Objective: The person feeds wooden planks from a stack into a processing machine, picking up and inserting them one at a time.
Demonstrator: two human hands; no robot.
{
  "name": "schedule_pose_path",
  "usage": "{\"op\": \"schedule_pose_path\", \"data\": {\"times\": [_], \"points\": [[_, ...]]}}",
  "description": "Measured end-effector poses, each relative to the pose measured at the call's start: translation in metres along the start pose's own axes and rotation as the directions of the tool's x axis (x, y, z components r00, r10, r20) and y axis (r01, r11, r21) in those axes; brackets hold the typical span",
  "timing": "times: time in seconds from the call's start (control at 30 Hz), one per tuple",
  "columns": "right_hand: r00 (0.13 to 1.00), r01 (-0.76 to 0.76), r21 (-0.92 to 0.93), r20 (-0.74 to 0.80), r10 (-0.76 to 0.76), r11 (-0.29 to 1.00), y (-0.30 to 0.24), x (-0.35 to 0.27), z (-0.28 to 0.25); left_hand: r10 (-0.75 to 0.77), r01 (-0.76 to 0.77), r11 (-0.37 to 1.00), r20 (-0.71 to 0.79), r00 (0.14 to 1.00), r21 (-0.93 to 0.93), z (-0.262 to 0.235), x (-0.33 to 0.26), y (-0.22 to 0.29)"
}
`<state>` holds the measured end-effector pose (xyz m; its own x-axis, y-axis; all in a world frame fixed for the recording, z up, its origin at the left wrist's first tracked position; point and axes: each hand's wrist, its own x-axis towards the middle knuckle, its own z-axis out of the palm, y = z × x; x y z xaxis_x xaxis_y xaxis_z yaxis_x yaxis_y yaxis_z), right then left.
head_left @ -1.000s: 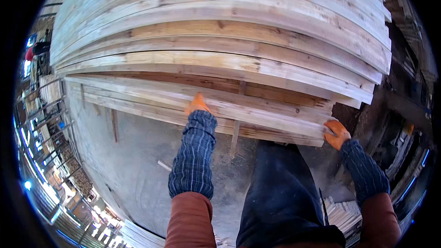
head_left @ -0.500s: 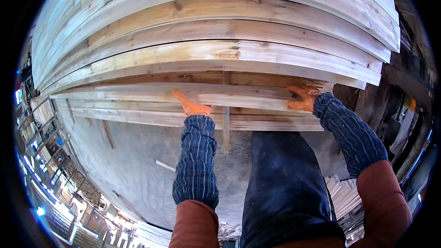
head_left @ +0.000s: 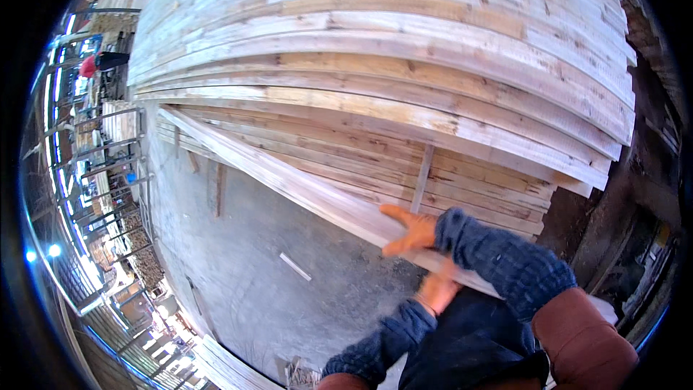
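Plank [head_left: 307, 193] matt wood; stacked boards [head_left: 404, 68] knotty wood; cuffs [head_left: 505, 260] cloth; floor [head_left: 245, 260] matt.

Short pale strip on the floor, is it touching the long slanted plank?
Apart: in the head view, grey floor shows between the short pale strip and the slanted wooden plank.

No lettering we can read
We make out no words, numbers, labels or signs on the near slanting board [head_left: 289, 183] or the far timber stack [head_left: 404, 36] beyond it
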<state>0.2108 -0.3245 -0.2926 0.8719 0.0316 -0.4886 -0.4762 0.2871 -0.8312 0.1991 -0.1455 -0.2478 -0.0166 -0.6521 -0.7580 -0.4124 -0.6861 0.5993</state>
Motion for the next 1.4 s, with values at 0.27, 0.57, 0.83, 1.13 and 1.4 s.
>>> {"op": "schedule_pose_path", "data": {"times": [0.27, 0.57, 0.83, 1.13, 1.4], "points": [[0.941, -0.326, -0.143, -0.142, 0.307, 0.934, -0.005, -0.199, -0.002, 0.197, 0.022, 0.847, 0.352, 0.915, -0.532, -0.044, -0.061, 0.082], [0.791, -0.611, -0.516, -0.372, 0.486, 0.600, -0.045, -0.448, 0.033, 0.237, -0.360, 0.315, 0.295, 0.926, 0.878, -0.290, -0.019, 0.070], [0.747, -0.646, -0.592, -0.621, 0.237, 0.483, 0.002, -0.497, 0.087, 0.227, -0.311, 0.197, 0.265, 0.937, 0.930, -0.216, -0.023, 0.040], [0.495, -0.739, -0.529, -0.847, -0.196, 0.417, 0.075, -0.630, 0.122, 0.797, -0.434, 0.145, 0.154, 0.584, 0.889, -0.114, -0.126, 0.139], [0.000, -0.796, -0.182, -0.954, -0.301, 0.577, 0.111, -0.699, 0.146, 0.812, -0.409, -0.080, 0.298, 0.503, 0.909, 0.058, -0.145, 0.271]]}}
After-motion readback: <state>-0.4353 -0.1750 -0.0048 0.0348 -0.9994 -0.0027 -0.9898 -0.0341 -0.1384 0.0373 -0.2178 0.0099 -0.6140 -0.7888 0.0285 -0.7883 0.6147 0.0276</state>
